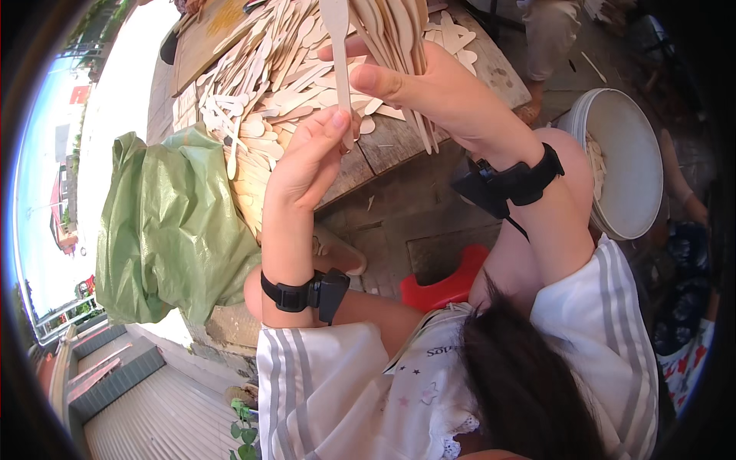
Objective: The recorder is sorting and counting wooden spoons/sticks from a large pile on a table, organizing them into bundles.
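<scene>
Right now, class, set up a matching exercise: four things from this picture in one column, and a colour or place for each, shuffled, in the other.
Things:
1. plastic bag
2. stool
3. bucket
4. single wooden spoon

Descriptions:
A. red, under the person
B. pinched in the left hand
C. green, left of the table
D. white, at the right

Pairs: 1-C, 2-A, 3-D, 4-B

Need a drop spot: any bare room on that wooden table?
Bare planks only at the wooden table's near right corner, beside the right hand. The pile of flat wooden spoons crowds the rest, up to the green plastic bag.
</scene>
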### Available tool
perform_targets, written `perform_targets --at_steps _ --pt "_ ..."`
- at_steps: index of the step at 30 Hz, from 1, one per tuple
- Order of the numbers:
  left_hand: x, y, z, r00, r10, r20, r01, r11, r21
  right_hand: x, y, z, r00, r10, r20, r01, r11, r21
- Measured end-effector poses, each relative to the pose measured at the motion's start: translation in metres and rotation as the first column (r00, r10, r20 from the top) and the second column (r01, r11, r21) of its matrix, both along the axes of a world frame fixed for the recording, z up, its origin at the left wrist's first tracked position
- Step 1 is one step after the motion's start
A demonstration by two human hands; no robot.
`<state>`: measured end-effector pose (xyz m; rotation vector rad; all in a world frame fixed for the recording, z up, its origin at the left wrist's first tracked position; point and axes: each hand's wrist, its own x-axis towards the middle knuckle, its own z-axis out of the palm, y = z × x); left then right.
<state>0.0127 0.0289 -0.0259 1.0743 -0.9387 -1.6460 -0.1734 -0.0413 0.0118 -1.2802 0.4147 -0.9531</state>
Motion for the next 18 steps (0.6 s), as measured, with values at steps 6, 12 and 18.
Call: perform_targets --at_steps 6,12,18 --pt "-0.029 0.004 0.014 0.976 -0.004 0.219 0.002 1.0 0.012 0.012 0.001 -0.003 0.984 0.028 -0.174 -0.017 0.998 0.068" --pt "-0.007 -0.01 -0.028 0.287 0.475 0.832 0.003 0.868 -0.497 0.0 -0.016 0.0 0.948 -0.145 0.282 -0.015 0.868 0.497" --pt "-0.044 -0.022 -0.043 -0.077 0.484 0.872 0.143 0.871 -0.471 -0.023 -0.018 0.006 0.972 -0.163 0.167 0.074 0.894 0.442"
